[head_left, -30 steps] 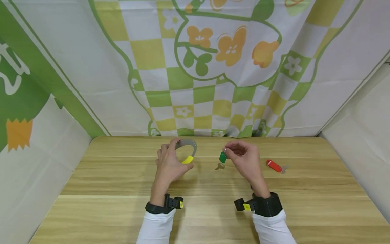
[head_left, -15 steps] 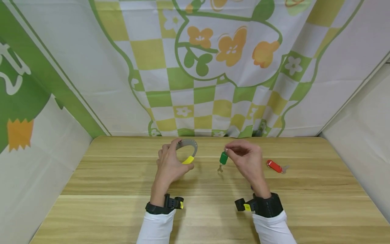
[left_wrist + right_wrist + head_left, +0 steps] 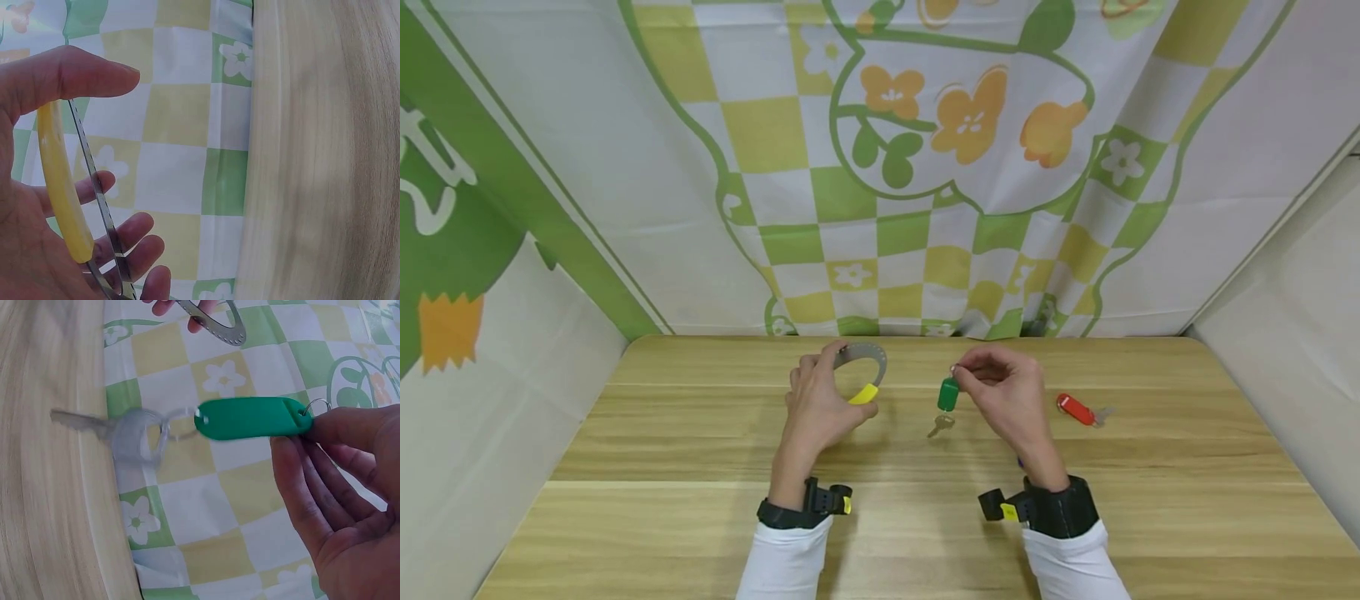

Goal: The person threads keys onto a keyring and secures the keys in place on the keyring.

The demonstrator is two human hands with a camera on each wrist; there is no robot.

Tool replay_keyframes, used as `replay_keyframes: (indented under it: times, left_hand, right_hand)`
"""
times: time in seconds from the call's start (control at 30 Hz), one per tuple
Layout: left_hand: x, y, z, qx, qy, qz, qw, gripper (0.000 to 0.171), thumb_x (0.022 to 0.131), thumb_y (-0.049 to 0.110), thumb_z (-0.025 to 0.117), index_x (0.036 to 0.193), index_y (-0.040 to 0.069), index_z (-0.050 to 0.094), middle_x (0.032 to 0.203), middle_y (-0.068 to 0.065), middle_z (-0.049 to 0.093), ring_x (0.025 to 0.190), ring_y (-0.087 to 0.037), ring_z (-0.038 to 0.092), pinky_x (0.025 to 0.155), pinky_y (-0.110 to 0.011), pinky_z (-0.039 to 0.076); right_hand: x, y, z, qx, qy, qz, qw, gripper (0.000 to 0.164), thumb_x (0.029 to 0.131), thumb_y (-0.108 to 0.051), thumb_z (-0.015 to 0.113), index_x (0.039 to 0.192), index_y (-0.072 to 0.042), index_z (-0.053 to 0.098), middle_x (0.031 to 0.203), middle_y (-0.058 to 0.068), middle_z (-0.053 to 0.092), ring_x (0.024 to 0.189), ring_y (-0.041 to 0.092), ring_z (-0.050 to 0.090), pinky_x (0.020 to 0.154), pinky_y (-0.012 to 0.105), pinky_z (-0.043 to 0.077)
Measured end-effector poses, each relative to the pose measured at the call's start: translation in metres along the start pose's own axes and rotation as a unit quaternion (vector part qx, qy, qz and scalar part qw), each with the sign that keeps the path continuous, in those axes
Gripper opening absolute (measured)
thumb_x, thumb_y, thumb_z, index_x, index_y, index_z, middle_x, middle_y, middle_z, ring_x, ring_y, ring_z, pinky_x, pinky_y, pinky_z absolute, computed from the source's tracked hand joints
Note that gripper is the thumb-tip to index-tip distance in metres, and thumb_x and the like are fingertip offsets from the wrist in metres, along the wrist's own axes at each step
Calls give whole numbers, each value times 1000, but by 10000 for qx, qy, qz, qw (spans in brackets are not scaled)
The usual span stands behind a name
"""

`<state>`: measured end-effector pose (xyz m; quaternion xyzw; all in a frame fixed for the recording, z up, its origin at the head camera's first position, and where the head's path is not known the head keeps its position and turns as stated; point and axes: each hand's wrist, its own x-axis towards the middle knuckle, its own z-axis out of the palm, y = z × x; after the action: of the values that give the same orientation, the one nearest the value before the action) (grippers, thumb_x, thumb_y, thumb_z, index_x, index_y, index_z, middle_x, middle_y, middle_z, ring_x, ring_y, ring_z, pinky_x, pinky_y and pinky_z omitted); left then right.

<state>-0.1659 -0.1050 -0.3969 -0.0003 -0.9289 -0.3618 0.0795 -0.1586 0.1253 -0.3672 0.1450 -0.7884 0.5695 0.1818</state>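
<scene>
My left hand (image 3: 820,404) grips a grey metal loop (image 3: 882,360) with a yellow handle (image 3: 865,393). In the left wrist view the thumb lies at one end of the yellow handle (image 3: 61,181), and the other fingers are around the loop's far end. The right wrist view shows small holes along the metal loop (image 3: 219,331). Thumb and fingers of my right hand (image 3: 1009,396) pinch the small ring at the end of a green key tag (image 3: 948,395). From the green tag (image 3: 250,417) dangles a key (image 3: 942,426), blurred in the right wrist view.
A red key tag (image 3: 1077,408) with a key (image 3: 1102,415) lies on the wooden table (image 3: 647,467), right of my right hand. Something small and blue (image 3: 1020,462) peeks out beside my right wrist. A patterned curtain (image 3: 902,287) hangs along the table's back edge.
The hanging key has swung, and the green tag has turned and sits slightly lower. Both hands stay nearly in place, with the metal loop still in the left.
</scene>
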Motion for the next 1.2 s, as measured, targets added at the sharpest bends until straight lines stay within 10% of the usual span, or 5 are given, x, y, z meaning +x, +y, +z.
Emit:
replay_keyframes:
  times: [1.2]
  left_hand:
    - [-8,18,0,494,-64,1109,9926,92,54,36,82,135,26,41,120,-10,44,110,-28,38,80,-46,33]
  right_hand:
    - [-2,1,16,-691,65,-459,9965,7,76,3,64,78,-2,60,73,10,58,67,23,57,58,32,48]
